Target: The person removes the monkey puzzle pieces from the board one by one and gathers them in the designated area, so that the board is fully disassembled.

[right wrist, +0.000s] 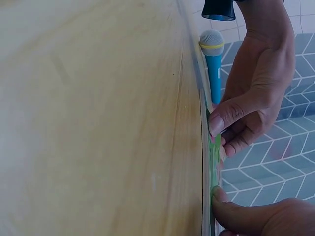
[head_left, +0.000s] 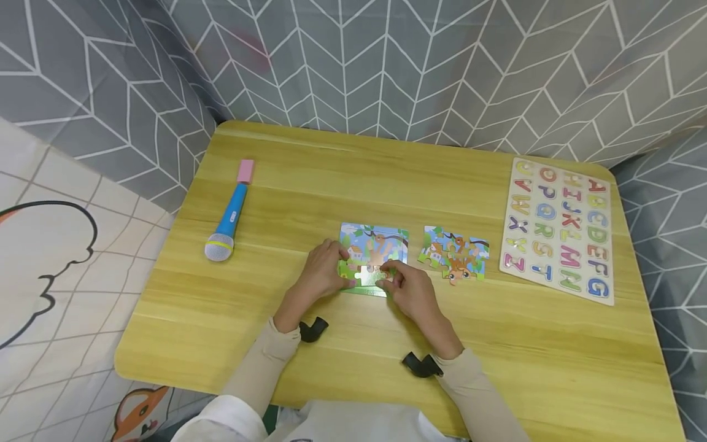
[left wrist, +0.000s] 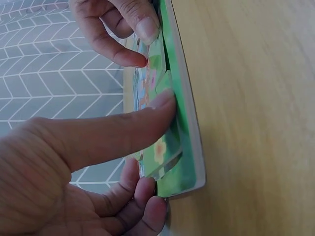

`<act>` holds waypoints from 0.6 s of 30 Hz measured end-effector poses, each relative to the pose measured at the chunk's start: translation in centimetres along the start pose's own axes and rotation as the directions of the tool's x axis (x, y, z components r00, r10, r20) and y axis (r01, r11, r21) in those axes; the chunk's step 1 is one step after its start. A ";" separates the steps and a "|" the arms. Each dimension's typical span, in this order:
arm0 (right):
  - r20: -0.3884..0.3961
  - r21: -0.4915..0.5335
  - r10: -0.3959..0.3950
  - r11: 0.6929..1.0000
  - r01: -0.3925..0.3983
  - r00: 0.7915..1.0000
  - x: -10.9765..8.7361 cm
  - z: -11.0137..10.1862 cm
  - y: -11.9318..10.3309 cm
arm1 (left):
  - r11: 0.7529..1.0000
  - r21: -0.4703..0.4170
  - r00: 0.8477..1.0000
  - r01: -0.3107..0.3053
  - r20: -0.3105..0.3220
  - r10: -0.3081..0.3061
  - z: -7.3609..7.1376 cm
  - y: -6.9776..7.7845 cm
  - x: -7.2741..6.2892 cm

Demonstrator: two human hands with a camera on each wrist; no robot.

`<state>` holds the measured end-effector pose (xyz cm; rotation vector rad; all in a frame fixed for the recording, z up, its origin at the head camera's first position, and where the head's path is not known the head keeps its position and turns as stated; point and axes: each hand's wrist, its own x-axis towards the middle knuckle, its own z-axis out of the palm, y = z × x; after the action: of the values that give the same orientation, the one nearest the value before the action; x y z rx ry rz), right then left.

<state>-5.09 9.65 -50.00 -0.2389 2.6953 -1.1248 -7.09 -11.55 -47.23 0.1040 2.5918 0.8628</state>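
Observation:
A jigsaw board point(head_left: 405, 242) with a blue sky and a green lower border lies at the middle of the table. My left hand point(head_left: 319, 270) is at its left side. In the left wrist view, that hand's thumb lies on a green puzzle piece with an orange flower point(left wrist: 159, 151), fingers at the piece's edge; the piece sits slightly raised and tilted in the tray. My right hand point(head_left: 414, 293) pinches another green puzzle piece point(left wrist: 156, 51) at the lower right of the board, between thumb and index finger. Several loose, overlapping puzzle pieces point(head_left: 461, 264) lie right of the board.
A white alphabet board point(head_left: 530, 230) with coloured letters lies at the table's right. At the left are a blue toy microphone point(head_left: 231, 212) and a pink block point(head_left: 245, 171) touching its end. Black wrist mounts point(head_left: 422, 365) stick out by both wrists. Patterned curtains point(head_left: 353, 67) hang behind the table.

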 end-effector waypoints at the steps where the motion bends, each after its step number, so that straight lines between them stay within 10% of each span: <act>1: 0.000 -0.002 0.000 1.000 0.000 1.000 0.0 0.0 0.0 | 1.000 -0.002 1.000 -0.003 -0.004 0.003 0.0 0.0 0.0; 18: 0.009 0.015 -0.018 1.000 0.018 1.000 0.1 -0.1 -0.2 | 0.996 0.007 0.996 -0.088 0.004 0.088 0.1 -0.1 0.1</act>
<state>-5.17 9.63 -49.79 -0.2653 2.6807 -1.1461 -7.12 -11.56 -47.40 0.2226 2.6036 0.8831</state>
